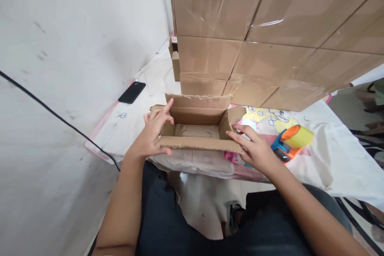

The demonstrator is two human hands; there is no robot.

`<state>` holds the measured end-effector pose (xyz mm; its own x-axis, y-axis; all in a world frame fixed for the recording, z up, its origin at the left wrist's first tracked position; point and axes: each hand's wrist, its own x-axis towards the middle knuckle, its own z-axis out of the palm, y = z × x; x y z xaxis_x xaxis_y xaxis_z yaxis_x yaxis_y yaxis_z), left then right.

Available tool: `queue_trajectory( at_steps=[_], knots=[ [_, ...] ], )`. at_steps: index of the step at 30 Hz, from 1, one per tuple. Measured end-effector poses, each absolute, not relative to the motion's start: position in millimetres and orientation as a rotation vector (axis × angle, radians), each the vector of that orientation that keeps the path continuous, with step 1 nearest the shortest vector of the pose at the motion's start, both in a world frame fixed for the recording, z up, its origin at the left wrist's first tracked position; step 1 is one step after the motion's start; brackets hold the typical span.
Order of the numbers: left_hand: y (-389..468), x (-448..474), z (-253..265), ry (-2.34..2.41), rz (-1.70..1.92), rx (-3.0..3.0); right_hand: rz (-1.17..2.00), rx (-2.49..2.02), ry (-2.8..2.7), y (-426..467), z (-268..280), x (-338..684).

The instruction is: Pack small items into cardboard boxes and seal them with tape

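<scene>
A small cardboard box stands in front of me near the table's front edge, its top flaps raised or folded outward. The inside shows bare cardboard with a slotted bottom. At its left end is my left hand, thumb by the front flap and fingers spread over the left side flap, one finger reaching up to the back flap. My right hand grips the right end, with fingers at the corner between the front flap and the right side flap.
Taped cardboard boxes form a tall stack behind. An orange and blue tape dispenser with yellow tape lies at right. A black phone rests at left by the wall, on a patterned tablecloth. A black cable crosses the wall.
</scene>
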<state>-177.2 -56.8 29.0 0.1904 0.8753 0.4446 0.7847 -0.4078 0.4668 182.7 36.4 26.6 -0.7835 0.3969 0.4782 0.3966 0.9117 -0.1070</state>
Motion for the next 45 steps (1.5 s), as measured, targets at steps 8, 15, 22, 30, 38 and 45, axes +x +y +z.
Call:
queue_trajectory(
  at_steps=[8, 15, 22, 30, 38, 45],
  knots=[
    [-56.1, -177.6, 27.1, 1.623, 1.116, 2.097, 0.021, -0.593, -2.549, 35.8, 26.3, 182.0],
    [-56.5, -165.9, 31.6, 1.92, 0.764, 2.374, 0.033, -0.581, -2.528, 37.3, 24.2, 182.8],
    [-54.8, -170.3, 27.1, 1.864, 0.807, 2.416, -0.002, -0.55, -2.552, 38.2, 25.4, 182.8],
    [-51.3, -170.1, 30.2, 1.811, 0.781, 2.381, 0.017, -0.576, -2.553, 37.9, 25.2, 183.3],
    [-36.0, -166.0, 64.9, 1.858, 0.519, 2.33, 0.077, -0.564, -2.55, 43.0, 19.0, 186.3],
    [-19.9, -162.2, 70.7, 1.876, 0.505, 2.266, 0.128, -0.562, -2.539, 49.8, 15.8, 189.3]
  ],
)
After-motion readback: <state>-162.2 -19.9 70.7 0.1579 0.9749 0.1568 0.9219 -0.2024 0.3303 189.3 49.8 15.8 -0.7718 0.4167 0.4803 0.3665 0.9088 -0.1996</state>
